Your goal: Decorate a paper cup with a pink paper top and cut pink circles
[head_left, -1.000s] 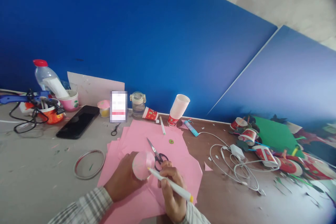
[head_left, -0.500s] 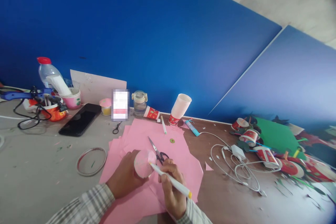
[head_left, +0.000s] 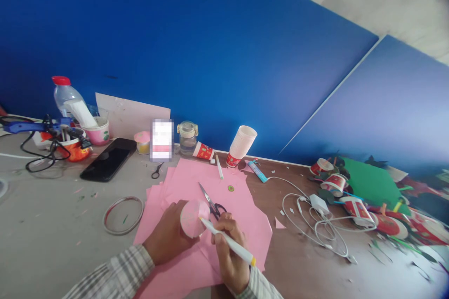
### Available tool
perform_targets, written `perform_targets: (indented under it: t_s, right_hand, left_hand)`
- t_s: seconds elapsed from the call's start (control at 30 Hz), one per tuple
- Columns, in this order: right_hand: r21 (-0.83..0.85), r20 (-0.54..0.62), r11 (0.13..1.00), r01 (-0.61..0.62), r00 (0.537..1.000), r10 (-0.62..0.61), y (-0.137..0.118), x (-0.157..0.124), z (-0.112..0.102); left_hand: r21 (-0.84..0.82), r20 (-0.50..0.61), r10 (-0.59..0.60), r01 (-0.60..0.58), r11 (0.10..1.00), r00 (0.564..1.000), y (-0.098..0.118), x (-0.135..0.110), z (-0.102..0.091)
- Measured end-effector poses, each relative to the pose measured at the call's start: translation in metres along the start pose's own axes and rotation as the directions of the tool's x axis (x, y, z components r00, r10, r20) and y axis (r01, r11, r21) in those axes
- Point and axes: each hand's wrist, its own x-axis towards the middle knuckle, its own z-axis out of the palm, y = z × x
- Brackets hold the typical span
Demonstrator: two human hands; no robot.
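My left hand (head_left: 172, 236) is wrapped round a cup whose top is covered by a round pink paper lid (head_left: 193, 218); most of the cup is hidden by my fingers. A white marker (head_left: 229, 242) with a yellow end is pinched in my right hand (head_left: 231, 257), and its yellow tip touches the lid. Just beyond the hands lie open-bladed scissors (head_left: 210, 201) with dark handles. Sheets of pink paper (head_left: 242, 215) spread under both hands. Farther up on them are a small green round piece (head_left: 230, 188) and another white marker (head_left: 219, 167).
At the back stand a leaning stack of paper cups (head_left: 242, 145), a tipped red cup (head_left: 203, 151) and a lidded jar (head_left: 187, 138). A phone (head_left: 108, 160) and a tape ring (head_left: 123, 215) lie left. White cables (head_left: 315, 224) and decorated cups (head_left: 356, 210) are right.
The view has shifted very slightly. Both hands keep their hold, and the marker tip stays at the same spot on the pink lid.
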Motion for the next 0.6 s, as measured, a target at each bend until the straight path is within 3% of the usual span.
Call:
perform_targets:
  t_s: [0.6]
  right_hand:
    - [-0.028, 0.016, 1.0, -0.006, 1.0, 0.007, -0.0022, -0.0004, -0.0018]
  left_hand:
    - [-0.015, -0.006, -0.001, 0.0, 1.0, 1.0, -0.0042, -0.0008, 0.0027]
